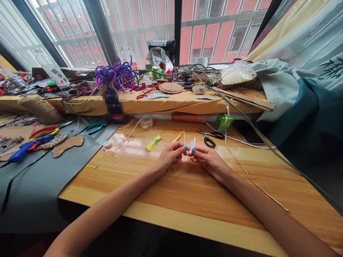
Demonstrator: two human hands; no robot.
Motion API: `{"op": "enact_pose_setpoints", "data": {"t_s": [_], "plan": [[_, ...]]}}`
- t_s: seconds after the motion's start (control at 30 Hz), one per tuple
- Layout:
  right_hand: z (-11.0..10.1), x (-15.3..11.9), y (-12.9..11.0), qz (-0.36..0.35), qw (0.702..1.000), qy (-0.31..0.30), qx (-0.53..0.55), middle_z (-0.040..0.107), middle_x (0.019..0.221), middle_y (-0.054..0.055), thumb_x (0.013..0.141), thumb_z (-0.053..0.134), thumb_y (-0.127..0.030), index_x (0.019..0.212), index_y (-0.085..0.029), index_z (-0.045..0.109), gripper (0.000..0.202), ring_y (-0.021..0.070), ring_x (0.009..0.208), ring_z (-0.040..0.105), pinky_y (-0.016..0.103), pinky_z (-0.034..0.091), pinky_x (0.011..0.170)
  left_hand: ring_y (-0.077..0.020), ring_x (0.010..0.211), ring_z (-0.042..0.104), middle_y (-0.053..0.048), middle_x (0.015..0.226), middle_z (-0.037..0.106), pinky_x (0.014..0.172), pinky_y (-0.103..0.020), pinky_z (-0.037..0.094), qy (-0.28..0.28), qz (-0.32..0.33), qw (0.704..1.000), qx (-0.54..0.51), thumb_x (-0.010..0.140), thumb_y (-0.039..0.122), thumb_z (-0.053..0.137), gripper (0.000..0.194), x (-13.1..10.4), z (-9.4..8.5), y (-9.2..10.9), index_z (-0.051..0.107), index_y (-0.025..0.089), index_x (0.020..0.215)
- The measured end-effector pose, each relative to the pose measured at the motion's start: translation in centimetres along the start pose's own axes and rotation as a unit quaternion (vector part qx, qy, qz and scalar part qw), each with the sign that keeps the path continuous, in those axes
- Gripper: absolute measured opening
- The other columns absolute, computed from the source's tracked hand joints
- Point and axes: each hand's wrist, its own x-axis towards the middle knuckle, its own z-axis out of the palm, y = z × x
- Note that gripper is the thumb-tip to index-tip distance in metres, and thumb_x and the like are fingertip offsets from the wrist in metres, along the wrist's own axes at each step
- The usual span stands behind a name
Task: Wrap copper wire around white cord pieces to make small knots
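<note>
Over the wooden table, my left hand (175,151) pinches a thin white cord piece (184,137) between thumb and fingertips. Close beside it, my right hand (206,157) is closed on several short white strips (192,144), which stick up from its fingertips; their material is too small to tell. The fingertips of both hands almost meet. Just beyond them lies a yellow pointed tool (178,136). Black-handled scissors (210,138) rest beyond my right hand, partly open. To the left of my left hand is a flat yellow-green item (153,142), with loops of thin brown wire (171,132) beside it.
A green drink carton (224,122) stands before the cloth-covered shelf (160,103). Long white cord (248,171) trails across the table's right side. A small clear container (146,123) sits at the back. Pliers (97,127) and a blue glue gun (26,148) lie on the grey mat (66,160).
</note>
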Motion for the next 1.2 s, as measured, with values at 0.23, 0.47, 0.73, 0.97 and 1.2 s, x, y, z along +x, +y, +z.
{"op": "enact_pose_setpoints", "data": {"t_s": [0.23,0.47,0.73,0.97,1.2], "plan": [[-0.3,0.2,0.1,-0.019,0.999,0.042,0.005,0.062,0.063,-0.002,0.059,0.07,-0.024,0.067,-0.016,0.067,0.012,0.0036,0.056,0.053,0.015,0.041,0.056,-0.0037,0.047,0.04,0.003,0.064,0.052,0.046,-0.018,0.031,-0.043,0.019,0.997,0.054,0.066,0.036,0.058,0.027,0.0,-0.1,-0.2,0.056,0.014,0.082],[0.0,0.1,0.0,-0.024,0.998,0.052,-0.04,0.062,0.062,0.0,0.057,0.07,-0.028,0.066,-0.015,0.066,0.017,0.0059,0.054,0.054,0.018,0.042,0.053,-0.0044,0.043,0.036,0.005,0.05,0.043,0.043,-0.018,0.026,-0.005,0.041,0.995,0.088,0.069,0.034,0.055,0.021,0.3,-0.3,-0.9,0.057,0.013,0.074],[-0.2,0.1,0.3,-0.034,0.994,0.052,-0.086,0.061,0.061,0.0,0.059,0.068,-0.033,0.065,-0.014,0.064,0.02,0.0066,0.053,0.054,0.02,0.042,0.054,-0.0036,0.042,0.034,0.005,0.051,0.043,0.042,-0.018,0.024,0.002,0.031,0.996,0.085,0.069,0.038,0.053,0.025,0.1,-0.4,-0.6,0.056,0.013,0.07],[0.0,0.1,0.4,-0.047,0.993,0.056,-0.097,0.06,0.059,-0.001,0.057,0.069,-0.034,0.065,-0.014,0.064,0.022,0.0065,0.052,0.053,0.019,0.041,0.051,-0.0028,0.041,0.035,0.004,0.057,0.048,0.04,-0.017,0.025,-0.012,0.031,0.995,0.096,0.07,0.037,0.053,0.025,0.3,-0.3,-1.1,0.055,0.013,0.069],[0.2,0.0,0.3,-0.041,0.991,0.06,-0.112,0.059,0.058,-0.001,0.058,0.069,-0.035,0.064,-0.013,0.064,0.023,0.0068,0.052,0.052,0.019,0.04,0.05,-0.0031,0.041,0.037,0.005,0.054,0.045,0.039,-0.016,0.026,-0.016,0.02,0.994,0.109,0.069,0.038,0.054,0.026,0.2,-0.2,-1.2,0.052,0.013,0.07]]}}
